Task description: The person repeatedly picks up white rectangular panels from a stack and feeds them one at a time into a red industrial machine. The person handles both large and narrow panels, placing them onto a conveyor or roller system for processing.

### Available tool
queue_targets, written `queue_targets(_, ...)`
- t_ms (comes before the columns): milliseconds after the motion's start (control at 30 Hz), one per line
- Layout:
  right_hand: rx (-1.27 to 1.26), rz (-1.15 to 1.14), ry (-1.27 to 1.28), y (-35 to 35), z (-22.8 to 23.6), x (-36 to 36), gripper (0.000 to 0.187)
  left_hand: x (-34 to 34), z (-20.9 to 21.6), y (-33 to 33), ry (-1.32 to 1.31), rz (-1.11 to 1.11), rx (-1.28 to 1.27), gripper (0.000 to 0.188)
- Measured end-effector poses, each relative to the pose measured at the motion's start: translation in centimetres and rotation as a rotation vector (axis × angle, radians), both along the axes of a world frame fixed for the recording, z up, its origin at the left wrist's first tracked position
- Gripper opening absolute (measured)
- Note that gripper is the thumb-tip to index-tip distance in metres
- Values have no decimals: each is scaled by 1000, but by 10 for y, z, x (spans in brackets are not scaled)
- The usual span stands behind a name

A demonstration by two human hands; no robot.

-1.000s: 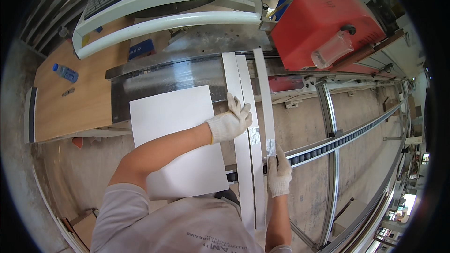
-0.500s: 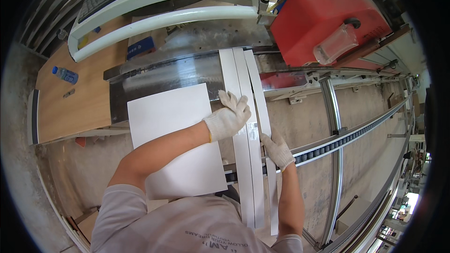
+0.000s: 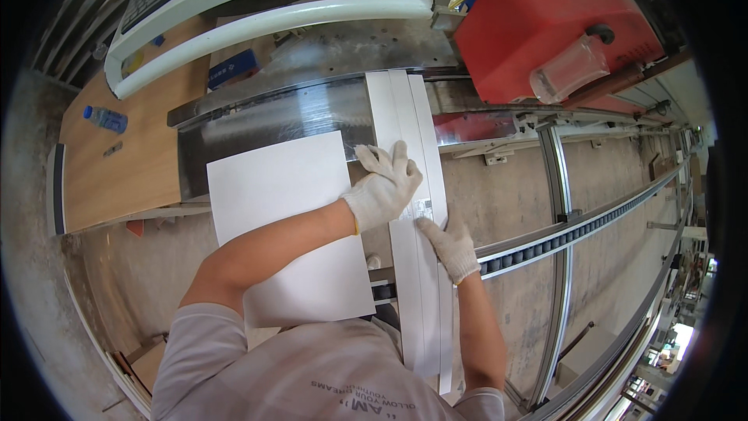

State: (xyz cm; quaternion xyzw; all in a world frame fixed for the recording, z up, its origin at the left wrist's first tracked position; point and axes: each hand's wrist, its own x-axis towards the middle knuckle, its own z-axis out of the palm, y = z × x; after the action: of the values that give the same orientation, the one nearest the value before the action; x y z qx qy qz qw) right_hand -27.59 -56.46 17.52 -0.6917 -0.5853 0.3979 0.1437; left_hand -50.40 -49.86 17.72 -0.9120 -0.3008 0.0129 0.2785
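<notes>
Several long white strips [image 3: 415, 288] lie side by side, running from the metal bench toward my body. A small shiny patch [image 3: 421, 209], perhaps clear tape, crosses them between my hands. My left hand [image 3: 387, 187], in a white knit glove, rests on the strips with its fingers stretched out and apart. My right hand [image 3: 452, 247], gloved too, grips their right edge, thumb on top; its other fingers are mostly hidden. A large white sheet [image 3: 280, 179] lies left of the strips, under my left forearm.
A metal bench surface [image 3: 273, 125] spans the middle, with a wooden tabletop [image 3: 144, 164] bearing a blue-capped bottle [image 3: 105, 118] at left. A white tubular frame [image 3: 273, 19] and a red machine housing [image 3: 557, 27] stand beyond. A roller rail [image 3: 576, 230] runs off right.
The right strip has come in against the others, closing the gap between them. My right hand has moved up and left, its thumb now over the strips.
</notes>
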Motion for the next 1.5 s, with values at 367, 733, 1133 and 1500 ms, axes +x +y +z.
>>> queue_targets(367, 269, 48, -234, -76, 50, 15, 68, -17, -21, 27, -350, -105, -112, 33)
queue_targets(733, -101, 34, -459, -225, 85, -49, 69, -45, -30, 80, -647, -289, -585, 21)
queue_targets(1133, 123, 75, -668, -118, 46, -104, 57, -27, -20, 60, -206, -406, -67, 26)
queue_targets(1500, 388, 161, -467, -65, 23, -117, 43, -28, -24, 65, -469, -436, -138, 21)
